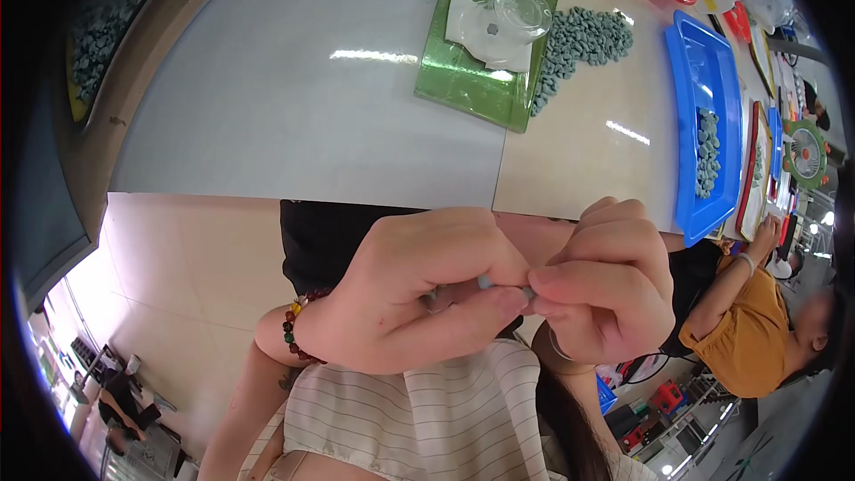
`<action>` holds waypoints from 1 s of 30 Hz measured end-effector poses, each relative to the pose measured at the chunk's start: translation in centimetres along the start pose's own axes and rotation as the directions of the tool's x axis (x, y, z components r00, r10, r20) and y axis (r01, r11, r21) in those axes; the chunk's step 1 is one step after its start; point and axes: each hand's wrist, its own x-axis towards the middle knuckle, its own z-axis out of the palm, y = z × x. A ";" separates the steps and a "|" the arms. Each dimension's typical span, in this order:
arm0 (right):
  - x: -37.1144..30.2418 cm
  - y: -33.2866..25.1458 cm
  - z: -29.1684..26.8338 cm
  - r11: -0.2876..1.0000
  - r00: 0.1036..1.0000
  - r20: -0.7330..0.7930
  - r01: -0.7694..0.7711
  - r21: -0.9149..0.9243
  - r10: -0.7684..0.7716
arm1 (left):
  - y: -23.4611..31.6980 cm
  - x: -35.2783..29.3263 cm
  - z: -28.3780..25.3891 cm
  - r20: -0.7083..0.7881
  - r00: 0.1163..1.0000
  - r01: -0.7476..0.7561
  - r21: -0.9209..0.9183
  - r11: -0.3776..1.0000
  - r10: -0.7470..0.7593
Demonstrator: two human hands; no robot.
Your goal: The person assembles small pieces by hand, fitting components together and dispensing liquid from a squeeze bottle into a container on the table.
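My left hand point(427, 289) and my right hand point(610, 289) meet in front of my lap, below the table's near edge. Both are closed in a pinch, fingertips touching. Between the thumbs and forefingers shows a sliver of a small grey-green piece point(528, 293), mostly covered by the fingers. A pale blue bit point(484, 282) peeks out by my left forefinger. Something small and greyish also shows inside the curl of my left hand, too hidden to name. My left wrist wears a beaded bracelet point(292, 325).
On the table point(294, 107) lies a green glass slab point(434, 80) with white paper point(463, 22) and a clear round dish point(522, 11). Beside it spread several grey-green pebble-like pieces point(583, 40). A blue tray point(684, 125) holds more. A person in an orange top point(744, 347) sits at the right.
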 end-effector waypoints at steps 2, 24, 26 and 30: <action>0.1 0.1 0.1 0.996 1.000 -0.003 -0.010 0.088 0.011 | 0.1 0.0 0.1 -0.028 1.000 -0.006 -0.032 0.999 0.005; 0.2 1.1 -0.6 0.973 0.973 0.031 0.228 0.017 -0.229 | -0.1 0.4 0.3 0.123 0.975 0.216 -0.344 0.914 -0.184; 0.7 0.8 -1.3 0.968 0.960 0.124 0.251 0.015 -0.251 | -0.2 0.4 0.2 0.141 0.973 0.219 -0.311 0.925 -0.183; 1.1 0.8 -1.0 0.972 0.966 0.110 0.236 0.015 -0.236 | 0.1 0.3 0.1 0.130 0.969 0.238 -0.301 0.923 -0.208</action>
